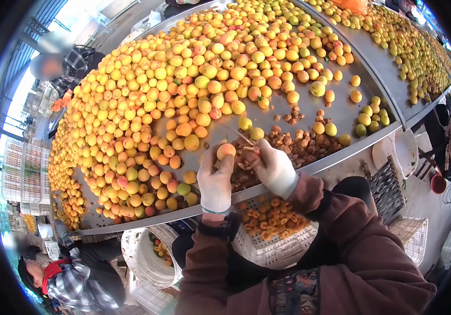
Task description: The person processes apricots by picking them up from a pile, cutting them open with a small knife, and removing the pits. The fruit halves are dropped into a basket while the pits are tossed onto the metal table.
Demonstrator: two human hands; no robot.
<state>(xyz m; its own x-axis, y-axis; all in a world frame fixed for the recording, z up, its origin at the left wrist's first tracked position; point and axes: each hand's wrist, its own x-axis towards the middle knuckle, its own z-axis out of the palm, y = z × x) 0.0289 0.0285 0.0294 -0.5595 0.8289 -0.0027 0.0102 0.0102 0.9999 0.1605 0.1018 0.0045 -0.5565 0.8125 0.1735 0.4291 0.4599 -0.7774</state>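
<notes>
My left hand [215, 181], in a white glove, holds an orange apricot [226, 150] up over the edge of the metal table [341, 107]. My right hand [272, 167], also gloved, grips a thin knife [240, 136] whose blade points up and left beside the apricot. Both hands hover above a heap of brown pits [301, 147] at the table's near edge. A huge pile of yellow-orange apricots [183, 89] covers the table beyond.
A white crate of halved apricots [270, 218] sits under the table below my hands. A white bucket [144, 257] stands to its left. Another person in a plaid shirt [73, 281] sits lower left; someone else stands at far left [62, 65]. A second table [409, 47] lies right.
</notes>
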